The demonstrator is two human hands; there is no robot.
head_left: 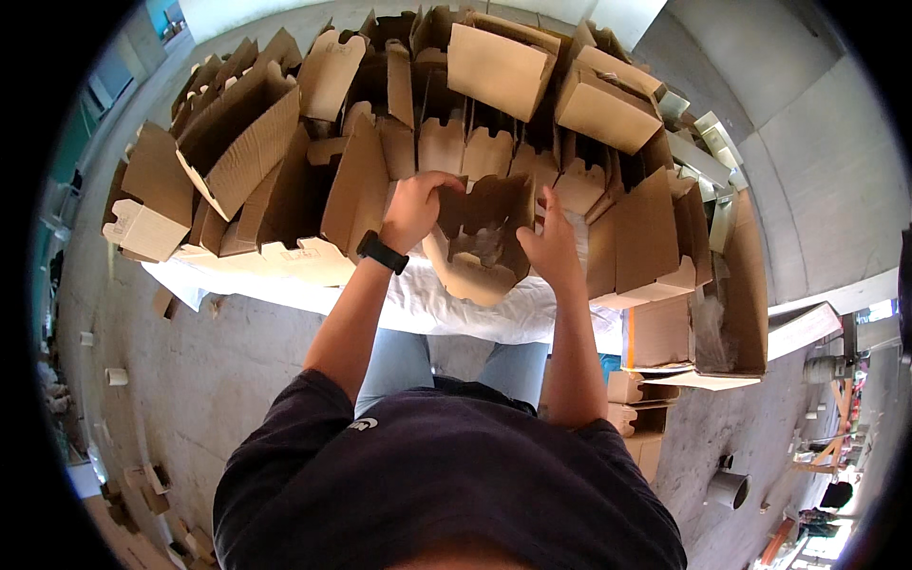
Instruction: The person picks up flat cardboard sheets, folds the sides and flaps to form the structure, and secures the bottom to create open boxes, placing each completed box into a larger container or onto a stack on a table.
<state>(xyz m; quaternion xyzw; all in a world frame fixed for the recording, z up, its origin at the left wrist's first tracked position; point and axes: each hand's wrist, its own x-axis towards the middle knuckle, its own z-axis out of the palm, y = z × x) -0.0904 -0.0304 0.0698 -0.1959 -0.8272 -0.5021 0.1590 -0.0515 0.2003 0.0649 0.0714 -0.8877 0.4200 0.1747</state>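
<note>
A small open cardboard box (467, 275) with notched edges stands in front of me on a white cloth-like cover (418, 299). Crumpled clear plastic (486, 243) seems to lie inside it. My left hand (416, 211), with a black band on the wrist, curls its fingers over the box's left upper edge. On the opposite side, my right hand (553, 245) has its thumb at the inner face of the right wall and its fingers outside, so the wall sits between them.
Many similar open boxes crowd the surface: a tilted one (242, 138) at left, one (502, 66) at the back, one (646, 242) at right. A larger carton (746, 294) with plastic stands at far right. A grey cylinder (729, 488) is on the floor.
</note>
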